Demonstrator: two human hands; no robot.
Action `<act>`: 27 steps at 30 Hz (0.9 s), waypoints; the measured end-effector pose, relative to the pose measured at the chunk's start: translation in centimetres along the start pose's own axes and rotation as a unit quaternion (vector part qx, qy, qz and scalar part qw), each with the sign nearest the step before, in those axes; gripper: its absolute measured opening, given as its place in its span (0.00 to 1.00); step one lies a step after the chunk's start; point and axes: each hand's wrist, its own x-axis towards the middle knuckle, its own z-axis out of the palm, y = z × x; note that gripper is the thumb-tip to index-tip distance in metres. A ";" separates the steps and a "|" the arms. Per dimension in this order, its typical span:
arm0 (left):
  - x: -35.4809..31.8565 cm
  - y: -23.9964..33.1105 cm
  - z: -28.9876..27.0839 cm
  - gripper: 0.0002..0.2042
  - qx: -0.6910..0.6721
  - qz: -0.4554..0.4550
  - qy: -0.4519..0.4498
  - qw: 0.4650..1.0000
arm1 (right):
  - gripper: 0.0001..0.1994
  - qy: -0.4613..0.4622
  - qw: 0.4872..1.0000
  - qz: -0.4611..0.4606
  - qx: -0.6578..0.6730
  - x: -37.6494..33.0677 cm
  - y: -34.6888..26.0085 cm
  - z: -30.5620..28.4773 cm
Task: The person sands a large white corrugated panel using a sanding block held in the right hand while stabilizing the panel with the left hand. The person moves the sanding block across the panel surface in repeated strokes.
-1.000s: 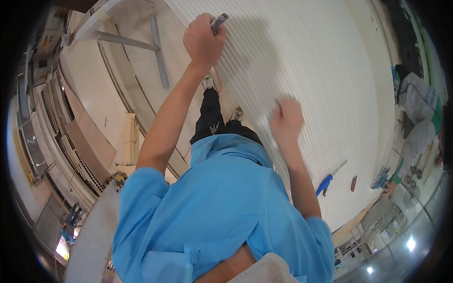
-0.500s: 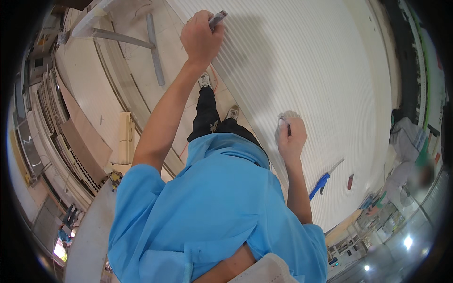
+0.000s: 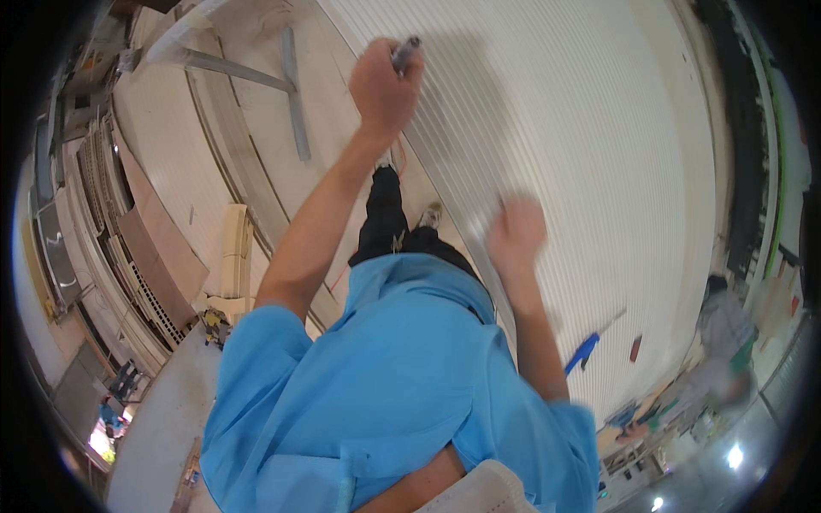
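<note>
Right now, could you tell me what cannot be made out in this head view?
- Right hand: motion-blurred; its grip cannot be told.
- Grey marker in the left hand: its tip is too small to read against the white ribbed panel.
- Person at right: blurred near the rim.

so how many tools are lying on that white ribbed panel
2: a blue-handled tool lies to the right of the person's right arm, and a small dark red tool lies just beyond it. Others may be hidden behind the person's body.

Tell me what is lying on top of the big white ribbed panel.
On the white ribbed panel lie a blue-handled tool and a small red object. The blurred right hand hides what is under it.
</note>
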 end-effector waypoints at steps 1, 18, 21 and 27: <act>-0.4 0.2 -0.2 0.13 -0.059 -0.046 0.002 0.997 | 0.12 0.016 0.999 -0.004 0.046 -2.6 0.4 -2.6; 4.6 -2.4 -2.3 0.11 -0.259 -0.129 0.021 0.957 | 0.06 0.045 0.996 -0.021 0.080 25.9 -7.7 14.1; 5.9 -2.2 -1.3 0.16 -0.134 -0.076 -0.024 0.988 | 0.07 0.047 0.994 -0.030 0.089 13.9 -4.6 9.1; 5.4 -1.6 -1.1 0.19 0.027 -0.034 -0.067 0.997 | 0.06 -0.049 0.998 0.045 -0.005 -10.0 2.6 -7.0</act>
